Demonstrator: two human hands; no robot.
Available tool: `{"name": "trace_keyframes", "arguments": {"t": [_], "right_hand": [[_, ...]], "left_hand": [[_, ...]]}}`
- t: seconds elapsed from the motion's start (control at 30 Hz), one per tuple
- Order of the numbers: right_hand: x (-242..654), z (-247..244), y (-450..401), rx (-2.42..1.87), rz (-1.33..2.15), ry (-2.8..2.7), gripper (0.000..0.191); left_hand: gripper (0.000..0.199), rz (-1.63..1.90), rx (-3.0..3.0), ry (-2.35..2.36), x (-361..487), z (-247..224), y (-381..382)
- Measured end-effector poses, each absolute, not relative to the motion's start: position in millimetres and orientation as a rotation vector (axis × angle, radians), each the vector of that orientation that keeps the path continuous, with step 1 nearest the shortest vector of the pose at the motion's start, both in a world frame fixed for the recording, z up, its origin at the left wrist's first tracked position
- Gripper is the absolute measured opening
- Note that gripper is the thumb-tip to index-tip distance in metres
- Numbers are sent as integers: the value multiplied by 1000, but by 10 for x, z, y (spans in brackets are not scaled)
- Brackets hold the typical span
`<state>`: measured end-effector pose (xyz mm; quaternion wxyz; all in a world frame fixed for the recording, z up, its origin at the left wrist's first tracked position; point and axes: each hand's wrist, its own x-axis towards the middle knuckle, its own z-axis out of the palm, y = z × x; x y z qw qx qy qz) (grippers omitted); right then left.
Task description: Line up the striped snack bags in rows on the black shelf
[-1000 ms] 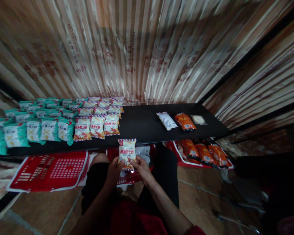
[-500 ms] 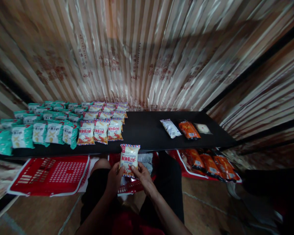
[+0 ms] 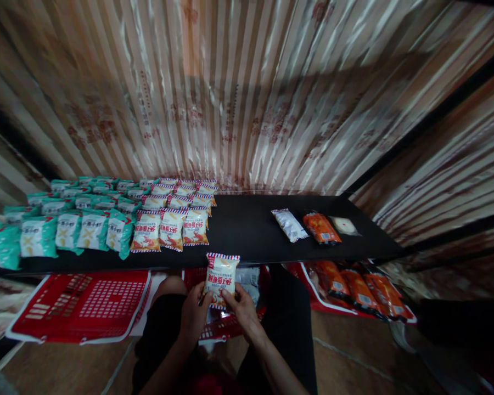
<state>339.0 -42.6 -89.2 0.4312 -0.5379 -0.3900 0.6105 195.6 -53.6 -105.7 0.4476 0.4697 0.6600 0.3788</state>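
Observation:
Between my two hands is a snack bag (image 3: pixel 222 274) with a striped top edge, held upright over my lap in front of the shelf. My left hand (image 3: pixel 195 307) grips its lower left side. At its lower right, my right hand (image 3: pixel 242 308) pinches the bag with the thumb on the front. On the black shelf (image 3: pixel 242 230) stand several matching bags (image 3: pixel 172 229) in rows, left of the held one. Beside those are several teal and white snack bags (image 3: pixel 93 227). The fingers behind the held bag are hidden.
On the shelf's right lie a silver-white packet (image 3: pixel 290 225), an orange packet (image 3: pixel 321 228) and a small clear packet (image 3: pixel 346 226). Below are a red basket (image 3: pixel 88 307), a middle basket (image 3: pixel 218 331) with bags inside, and a right basket (image 3: pixel 325 308) holding orange packets. A striped curtain (image 3: pixel 230 99) hangs behind.
The whole view has shifted, so the shelf and bags appear slightly lower. Both hands keep hold of the same snack bag, which has barely moved relative to the shelf.

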Motion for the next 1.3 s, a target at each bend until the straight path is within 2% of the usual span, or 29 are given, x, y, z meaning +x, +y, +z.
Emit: {"name": "trace_keyframes", "arguments": {"t": [0.53,1.0,1.3], "right_hand": [[3477,-952,-582,-1407,1441,-1031,53],[3533,-1052,-606,-1337,1392,-1063,46],[3607,-921,-414,-1347,1351,-1008,49]], "left_hand": [[32,1017,1413,1756,2065,-983,-667],[32,988,1561,1840,2091,-935,-738],[31,996,1597,1769,2180,-836,-456]]}}
